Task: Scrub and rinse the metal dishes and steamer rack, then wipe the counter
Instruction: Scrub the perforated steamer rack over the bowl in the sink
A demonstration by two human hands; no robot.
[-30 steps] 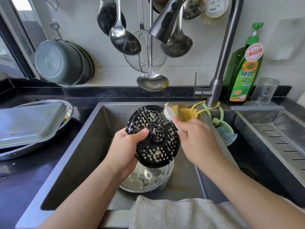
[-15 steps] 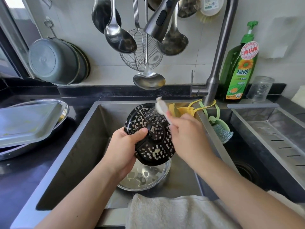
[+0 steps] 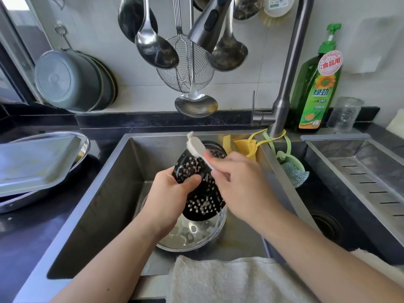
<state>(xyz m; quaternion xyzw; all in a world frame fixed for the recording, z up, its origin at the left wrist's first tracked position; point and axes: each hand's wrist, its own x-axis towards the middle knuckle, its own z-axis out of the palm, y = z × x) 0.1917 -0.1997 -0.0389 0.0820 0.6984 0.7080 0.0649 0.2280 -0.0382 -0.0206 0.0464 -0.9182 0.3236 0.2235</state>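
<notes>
Two hands work above the sink [image 3: 113, 171]; left hand [image 3: 169, 193] grips the black perforated steamer rack [image 3: 200, 193], held tilted over a metal bowl [image 3: 196, 236] on the sink floor; right hand [image 3: 239, 184] grips a white brush [image 3: 196, 147], bristle end raised just above the rack's upper edge; metal trays [image 3: 37, 162] lie stacked on the bench [image 3: 28, 237] at left.

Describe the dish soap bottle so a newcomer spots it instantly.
Follow the faucet up from the sink; just right of it, on the back ledge, stands the dish soap bottle. Unlike the clear glass jar beside it, it is green with a pump top and sunflower label.
</notes>
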